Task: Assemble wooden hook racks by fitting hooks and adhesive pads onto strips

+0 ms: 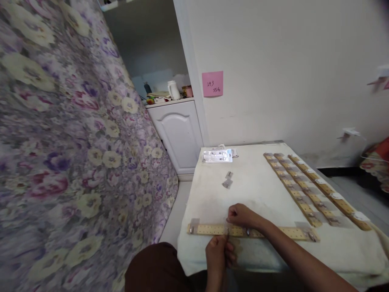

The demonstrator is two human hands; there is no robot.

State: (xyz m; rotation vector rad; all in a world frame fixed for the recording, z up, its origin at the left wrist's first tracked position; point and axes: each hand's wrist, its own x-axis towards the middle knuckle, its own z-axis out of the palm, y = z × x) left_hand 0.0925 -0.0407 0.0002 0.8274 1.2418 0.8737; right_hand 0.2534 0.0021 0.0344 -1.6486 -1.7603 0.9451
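Note:
A long pale wooden strip (209, 229) with rows of small holes lies crosswise near the table's front. Small clear plastic pieces with shiny metal parts sit at its left end (193, 229) and right end (309, 234), and another shiny part (247, 232) is on it beside my right forearm. Over the strip, my right hand (241, 215) pinches the top of a small clear plastic piece (226, 228). At its lower edge, my left hand (216, 250) is closed with its fingertips on the same piece. What is inside this piece is too small to make out.
Several similar wooden strips (293, 188) with plastic pieces lie along the table's right side. Two small packets (227, 183) rest mid-table, with a clear package (216, 156) behind. A floral curtain (75, 142) hangs at left, beside a white cabinet (176, 134). A pink note (212, 84) is on the wall.

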